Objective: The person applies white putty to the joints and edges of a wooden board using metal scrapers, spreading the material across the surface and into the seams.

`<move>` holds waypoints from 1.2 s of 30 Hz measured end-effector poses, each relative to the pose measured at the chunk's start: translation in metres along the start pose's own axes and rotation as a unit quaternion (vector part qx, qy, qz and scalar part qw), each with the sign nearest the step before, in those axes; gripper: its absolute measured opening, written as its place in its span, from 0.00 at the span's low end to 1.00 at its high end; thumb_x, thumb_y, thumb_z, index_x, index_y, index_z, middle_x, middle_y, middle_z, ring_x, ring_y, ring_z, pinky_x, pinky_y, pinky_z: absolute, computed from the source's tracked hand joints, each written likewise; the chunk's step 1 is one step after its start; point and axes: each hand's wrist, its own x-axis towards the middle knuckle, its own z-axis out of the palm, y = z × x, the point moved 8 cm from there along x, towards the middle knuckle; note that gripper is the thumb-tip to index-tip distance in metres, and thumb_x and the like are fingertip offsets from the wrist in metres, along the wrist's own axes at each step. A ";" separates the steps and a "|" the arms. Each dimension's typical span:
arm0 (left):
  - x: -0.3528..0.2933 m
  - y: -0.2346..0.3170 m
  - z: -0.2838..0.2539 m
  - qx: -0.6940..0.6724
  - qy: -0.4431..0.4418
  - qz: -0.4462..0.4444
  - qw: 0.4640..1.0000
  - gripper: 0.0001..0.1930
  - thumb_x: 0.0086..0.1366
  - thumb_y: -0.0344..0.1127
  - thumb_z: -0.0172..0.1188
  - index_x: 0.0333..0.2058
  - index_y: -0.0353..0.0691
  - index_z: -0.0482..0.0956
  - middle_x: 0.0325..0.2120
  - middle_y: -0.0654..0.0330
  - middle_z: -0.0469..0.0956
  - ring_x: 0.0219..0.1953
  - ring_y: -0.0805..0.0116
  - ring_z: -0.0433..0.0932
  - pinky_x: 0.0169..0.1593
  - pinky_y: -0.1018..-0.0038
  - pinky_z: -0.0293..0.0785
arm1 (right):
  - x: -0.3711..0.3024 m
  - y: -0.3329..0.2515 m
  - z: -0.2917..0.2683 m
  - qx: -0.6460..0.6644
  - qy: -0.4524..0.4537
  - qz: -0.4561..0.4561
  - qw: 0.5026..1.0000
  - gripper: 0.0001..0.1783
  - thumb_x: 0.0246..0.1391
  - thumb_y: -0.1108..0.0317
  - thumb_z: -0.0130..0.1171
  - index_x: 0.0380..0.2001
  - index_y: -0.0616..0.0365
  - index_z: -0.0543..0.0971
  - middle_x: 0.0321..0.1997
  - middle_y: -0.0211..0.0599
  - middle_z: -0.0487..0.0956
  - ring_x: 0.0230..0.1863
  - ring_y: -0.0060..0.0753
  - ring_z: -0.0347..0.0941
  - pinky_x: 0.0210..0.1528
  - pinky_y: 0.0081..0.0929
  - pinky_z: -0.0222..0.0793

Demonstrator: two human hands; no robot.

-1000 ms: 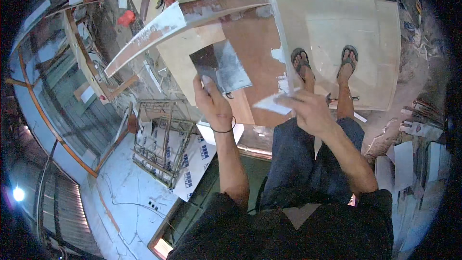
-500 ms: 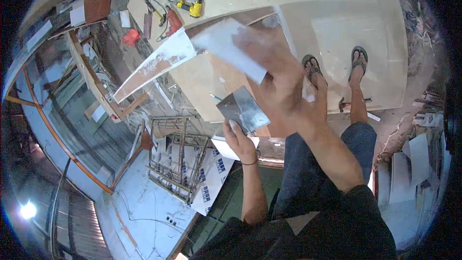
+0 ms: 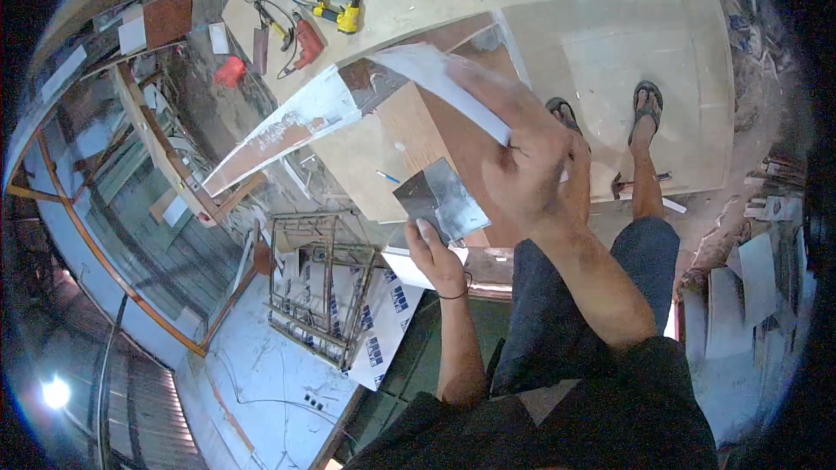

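Note:
My left hand [image 3: 435, 259] holds a dark square plate [image 3: 418, 196] by its lower edge, thumb on top. A whitish paste-like smear covers the plate's right part. In my right hand [image 3: 533, 161] is a thin white sheet [image 3: 435, 70], bent and blurred by motion; its fingers are closed at the sheet's near edge. The sheet is over a long brown panel [image 3: 483, 135], and I cannot tell whether they touch. White streaks cover the panel's tapering left part [image 3: 300, 113]. Beside the dark plate, a blue pencil [image 3: 388, 177] lies on the pale board.
A yellow-and-black nail gun [image 3: 338, 10] and a red drill [image 3: 306, 42] with cables lie at the far left of the large pale board [image 3: 610, 0]. A hammer [image 3: 640, 183] rests near two sandalled feet. At lower left a metal frame [image 3: 326, 287] lies on white sheets.
My right hand has moved slightly right and nearer, and the white sheet is now bent more. My left hand and the dark plate stay almost in place.

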 end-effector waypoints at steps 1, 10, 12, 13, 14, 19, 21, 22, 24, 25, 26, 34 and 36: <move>-0.002 0.005 0.000 0.007 0.012 0.009 1.000 0.16 0.67 0.35 0.41 0.47 0.29 0.65 0.39 0.56 0.72 0.39 0.73 0.70 0.42 0.79 0.67 | 0.002 -0.001 0.007 -0.016 0.009 -0.048 0.999 0.22 0.38 0.82 0.54 0.42 0.59 0.75 0.42 0.45 0.76 0.45 0.45 0.73 0.46 0.31 0.68; -0.006 -0.003 -0.003 -0.003 -0.002 -0.035 0.999 0.15 0.66 0.34 0.41 0.45 0.27 0.66 0.38 0.54 0.71 0.40 0.70 0.68 0.46 0.76 0.64 | -0.019 -0.036 0.008 -0.050 -0.108 -0.095 0.988 0.16 0.42 0.77 0.55 0.39 0.60 0.77 0.41 0.43 0.77 0.44 0.42 0.73 0.47 0.34 0.68; -0.009 0.009 -0.004 0.140 -0.030 0.086 0.986 0.15 0.66 0.35 0.41 0.44 0.27 0.66 0.38 0.54 0.71 0.40 0.69 0.68 0.46 0.75 0.64 | -0.034 -0.044 0.012 -0.088 -0.162 -0.132 0.974 0.16 0.43 0.75 0.54 0.39 0.59 0.77 0.41 0.43 0.77 0.44 0.43 0.73 0.48 0.36 0.67; -0.010 0.018 -0.001 0.131 -0.026 0.137 0.982 0.15 0.66 0.35 0.41 0.43 0.27 0.66 0.37 0.54 0.71 0.39 0.69 0.68 0.45 0.75 0.63 | -0.038 -0.042 0.010 -0.028 -0.151 -0.103 0.983 0.16 0.44 0.74 0.53 0.40 0.59 0.77 0.41 0.44 0.77 0.45 0.43 0.73 0.48 0.37 0.67; -0.007 0.020 -0.002 0.133 -0.024 0.139 0.981 0.15 0.66 0.35 0.41 0.43 0.27 0.66 0.37 0.54 0.71 0.39 0.69 0.68 0.45 0.75 0.63 | -0.039 -0.039 0.007 0.032 -0.141 -0.074 0.987 0.16 0.45 0.73 0.52 0.40 0.59 0.77 0.42 0.45 0.77 0.45 0.43 0.73 0.49 0.38 0.66; -0.009 0.010 -0.007 0.066 0.028 0.018 0.997 0.17 0.66 0.35 0.42 0.46 0.25 0.65 0.38 0.53 0.70 0.39 0.69 0.68 0.45 0.76 0.64 | -0.004 -0.031 -0.014 -0.015 -0.033 -0.053 0.998 0.17 0.44 0.82 0.50 0.41 0.65 0.75 0.43 0.48 0.76 0.47 0.45 0.72 0.49 0.32 0.66; -0.010 0.007 -0.008 0.087 0.040 0.010 0.995 0.19 0.65 0.36 0.44 0.47 0.24 0.64 0.39 0.52 0.70 0.40 0.69 0.68 0.45 0.75 0.65 | -0.002 -0.024 0.000 -0.012 -0.017 -0.079 0.997 0.17 0.44 0.82 0.50 0.41 0.64 0.75 0.44 0.48 0.76 0.48 0.44 0.72 0.49 0.32 0.66; -0.009 0.007 -0.007 0.064 0.026 0.005 0.998 0.19 0.65 0.36 0.44 0.48 0.24 0.64 0.39 0.53 0.71 0.40 0.69 0.68 0.44 0.76 0.65 | -0.003 -0.023 0.005 -0.009 -0.004 -0.105 0.994 0.18 0.44 0.82 0.50 0.42 0.64 0.75 0.44 0.47 0.75 0.48 0.44 0.72 0.50 0.32 0.66; -0.009 0.000 -0.004 0.039 0.007 -0.001 0.999 0.20 0.65 0.37 0.44 0.48 0.24 0.64 0.39 0.53 0.71 0.39 0.70 0.68 0.43 0.76 0.66 | -0.012 -0.012 0.015 0.023 -0.008 -0.086 0.996 0.20 0.42 0.82 0.52 0.43 0.60 0.75 0.46 0.45 0.75 0.50 0.44 0.71 0.52 0.33 0.64; -0.009 -0.005 -0.006 0.044 0.008 -0.014 0.999 0.17 0.66 0.35 0.42 0.47 0.26 0.64 0.39 0.54 0.71 0.39 0.70 0.68 0.44 0.76 0.65 | -0.018 -0.014 0.022 -0.024 -0.027 -0.098 0.995 0.20 0.41 0.81 0.53 0.43 0.59 0.76 0.46 0.44 0.75 0.51 0.45 0.70 0.53 0.34 0.63; -0.008 -0.009 -0.007 0.050 0.007 -0.028 0.998 0.15 0.66 0.33 0.39 0.46 0.27 0.65 0.38 0.54 0.70 0.39 0.70 0.68 0.44 0.77 0.64 | -0.025 -0.014 0.029 -0.072 -0.046 -0.109 0.990 0.21 0.41 0.81 0.54 0.43 0.59 0.76 0.46 0.42 0.75 0.52 0.46 0.69 0.54 0.35 0.63; -0.009 0.010 -0.004 0.062 0.013 0.031 0.998 0.19 0.66 0.37 0.44 0.48 0.26 0.64 0.39 0.54 0.71 0.40 0.71 0.69 0.43 0.77 0.66 | -0.017 -0.002 -0.002 -0.027 0.019 -0.071 0.997 0.18 0.43 0.81 0.53 0.41 0.62 0.76 0.44 0.46 0.76 0.50 0.44 0.71 0.52 0.34 0.64; -0.009 0.004 -0.005 0.076 0.014 0.033 0.996 0.18 0.66 0.37 0.44 0.48 0.27 0.64 0.40 0.54 0.71 0.40 0.71 0.69 0.43 0.77 0.67 | 0.002 -0.009 0.001 0.012 0.037 -0.108 0.993 0.16 0.44 0.81 0.53 0.41 0.64 0.76 0.42 0.48 0.76 0.47 0.43 0.73 0.50 0.31 0.66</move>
